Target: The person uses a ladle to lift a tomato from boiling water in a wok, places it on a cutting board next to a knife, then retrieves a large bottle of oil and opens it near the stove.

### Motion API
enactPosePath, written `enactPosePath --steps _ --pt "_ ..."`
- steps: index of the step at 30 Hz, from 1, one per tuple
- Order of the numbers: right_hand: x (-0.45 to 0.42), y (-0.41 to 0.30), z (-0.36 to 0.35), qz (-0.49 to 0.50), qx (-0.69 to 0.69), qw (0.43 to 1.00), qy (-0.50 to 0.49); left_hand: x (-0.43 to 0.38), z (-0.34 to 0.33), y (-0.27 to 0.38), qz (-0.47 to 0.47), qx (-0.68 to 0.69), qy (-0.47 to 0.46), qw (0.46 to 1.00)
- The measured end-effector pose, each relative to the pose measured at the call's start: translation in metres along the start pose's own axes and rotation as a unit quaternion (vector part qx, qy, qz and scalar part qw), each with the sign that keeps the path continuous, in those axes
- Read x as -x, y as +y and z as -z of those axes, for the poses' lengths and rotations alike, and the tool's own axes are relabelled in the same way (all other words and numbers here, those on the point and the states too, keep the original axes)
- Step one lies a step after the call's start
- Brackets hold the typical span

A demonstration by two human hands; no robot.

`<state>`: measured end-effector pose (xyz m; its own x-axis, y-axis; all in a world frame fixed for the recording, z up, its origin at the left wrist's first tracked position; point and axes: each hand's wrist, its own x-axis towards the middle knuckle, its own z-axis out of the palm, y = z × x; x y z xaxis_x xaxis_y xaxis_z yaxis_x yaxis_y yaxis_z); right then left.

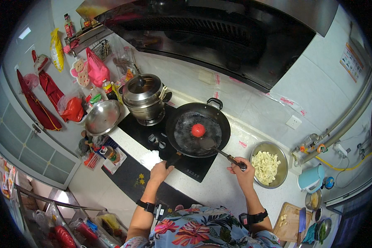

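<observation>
A black wok (171, 136) sits on the glass hob (139, 136), with clear bubbling liquid (186, 121) inside. One red tomato (198, 130) stands partly out of the liquid near the middle. My left hand (161, 172) is closed around the wok's long handle (174, 159), close to the counter's front edge. In my right hand (244, 173) is the handle of a metal spatula (220, 152); its blade dips into the liquid just below the tomato. A steel bowl (283, 173) of pale cut cabbage (264, 167) stands right of my right hand.
Behind the wok on the left is a lidded steel pot (144, 105). A large metal lid (103, 117) leans at the counter's left end. A cutting board (286, 214) with garlic cloves and a knife (301, 217) lies at right, near a blue kettle (310, 177). The range hood (204, 40) hangs overhead.
</observation>
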<state>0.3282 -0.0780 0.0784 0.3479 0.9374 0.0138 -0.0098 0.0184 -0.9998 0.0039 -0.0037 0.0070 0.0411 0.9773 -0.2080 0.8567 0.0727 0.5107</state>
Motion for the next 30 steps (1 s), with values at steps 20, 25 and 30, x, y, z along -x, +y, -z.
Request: enactPosePath --steps 20,25,30 --pt "0.001 0.000 -0.002 -0.013 0.002 1.000 -0.007 -0.001 -0.002 -0.003 -0.009 0.001 0.006 1.000" --pt "-0.006 -0.016 -0.010 -0.040 0.052 0.997 -0.027 0.001 -0.002 -0.002 -0.007 0.004 0.017 1.000" --pt "-0.021 0.009 -0.015 -0.006 0.051 0.998 -0.035 0.002 0.006 0.007 0.019 0.001 -0.021 1.000"
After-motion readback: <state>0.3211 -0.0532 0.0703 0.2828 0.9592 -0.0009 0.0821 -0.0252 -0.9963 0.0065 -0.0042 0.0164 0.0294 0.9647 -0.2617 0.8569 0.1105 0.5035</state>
